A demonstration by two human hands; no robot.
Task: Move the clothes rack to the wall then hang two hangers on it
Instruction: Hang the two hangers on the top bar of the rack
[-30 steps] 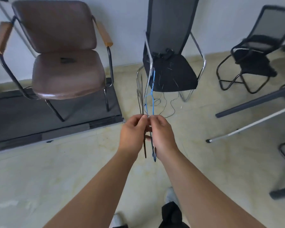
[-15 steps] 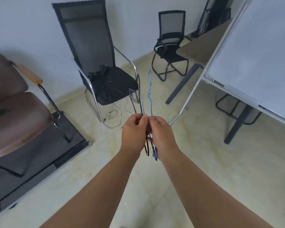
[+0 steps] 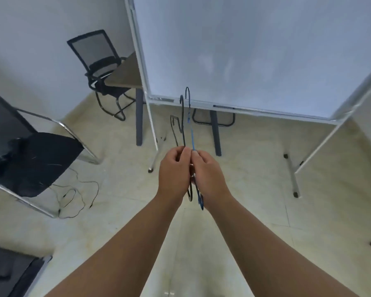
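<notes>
Two thin wire hangers stand edge-on between my hands at the centre of the head view. My left hand [image 3: 174, 171] grips the black hanger [image 3: 181, 118], whose hook points up. My right hand [image 3: 208, 172] grips the blue hanger [image 3: 190, 123], its hook also upward and slightly higher. The two hands touch at the fingertips. The lower ends of both hangers stick out below my hands. No clothes rack is in view.
A whiteboard on a metal stand [image 3: 255, 50] fills the upper right, its legs [image 3: 153, 133] on the tiled floor just ahead. A desk [image 3: 124, 76] and black mesh chair [image 3: 101, 65] stand behind it at left. A black chair [image 3: 30, 159] with loose cables [image 3: 73, 196] is at left.
The view has swung right: the brown chair has left the frame and the whiteboard now fills the upper right. Both hands keep the same hold on the hangers.
</notes>
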